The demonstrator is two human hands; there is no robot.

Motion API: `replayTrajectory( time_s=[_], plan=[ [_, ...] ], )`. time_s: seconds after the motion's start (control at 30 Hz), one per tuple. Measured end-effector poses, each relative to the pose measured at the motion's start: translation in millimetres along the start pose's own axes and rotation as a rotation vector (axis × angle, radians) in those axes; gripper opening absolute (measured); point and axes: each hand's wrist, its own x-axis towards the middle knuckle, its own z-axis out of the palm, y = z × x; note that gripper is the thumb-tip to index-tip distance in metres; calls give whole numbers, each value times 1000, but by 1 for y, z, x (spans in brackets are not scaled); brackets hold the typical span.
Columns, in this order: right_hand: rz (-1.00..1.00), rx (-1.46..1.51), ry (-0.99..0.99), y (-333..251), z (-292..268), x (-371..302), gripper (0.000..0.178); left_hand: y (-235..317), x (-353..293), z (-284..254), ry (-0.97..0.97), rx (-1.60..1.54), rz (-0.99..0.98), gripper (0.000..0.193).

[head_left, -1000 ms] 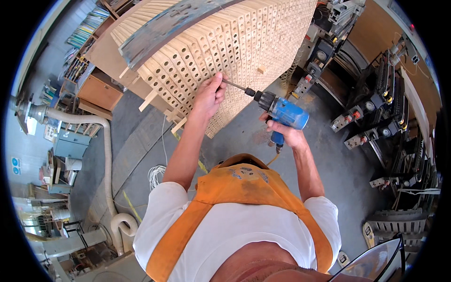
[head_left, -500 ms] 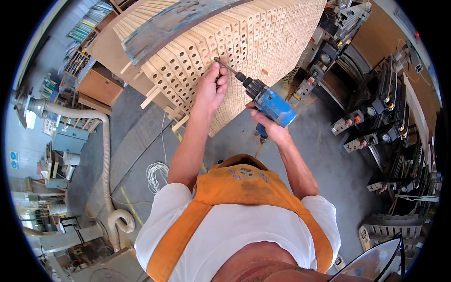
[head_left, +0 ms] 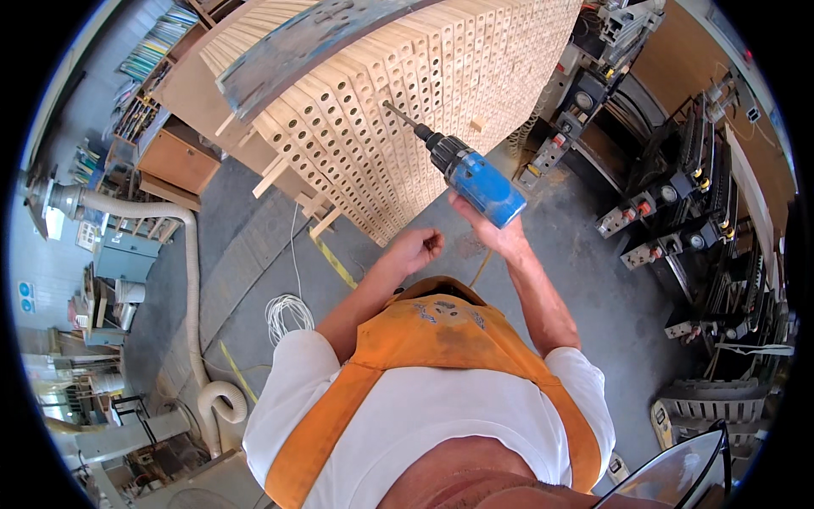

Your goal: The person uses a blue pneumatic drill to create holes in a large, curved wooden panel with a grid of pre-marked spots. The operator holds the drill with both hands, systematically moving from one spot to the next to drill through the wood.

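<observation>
My right hand [head_left: 496, 233] grips a blue and black cordless drill [head_left: 483, 187], tilted toward the upper left. Its long bit [head_left: 400, 113] reaches a hole in the face of a big stack of pale wooden strips [head_left: 365, 131] with rows of round holes. Whether the tip is inside the hole is hard to make out. My left hand [head_left: 415, 250] is away from the wood, low in front of the orange apron [head_left: 432, 339]. Its fingers are curled closed, and what they hold, if anything, is hidden.
A worn blue-grey beam [head_left: 297, 55] lies across the stack's top. Small wooden sticks [head_left: 271, 176] jut out at its left side. Coiled white cable [head_left: 288, 318] and a ribbed hose [head_left: 193, 288] lie to the left. Machinery with dark rails [head_left: 670, 204] stands at the right.
My left hand has let go near the bit and drawn back toward the apron. The drill has shifted slightly left, its bit still at the stack's face.
</observation>
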Motion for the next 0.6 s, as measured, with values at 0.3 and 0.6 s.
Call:
replayTrajectory(
  time_s=[0.3, 0.6],
  plan=[
    [74, 22, -11, -5, -8, -4, 30, 53, -50, 18, -303, 127, 184, 28],
    [169, 442, -152, 23, -36, -30, 32, 126, -94, 67, -253, 24, 657, 26]
  ],
)
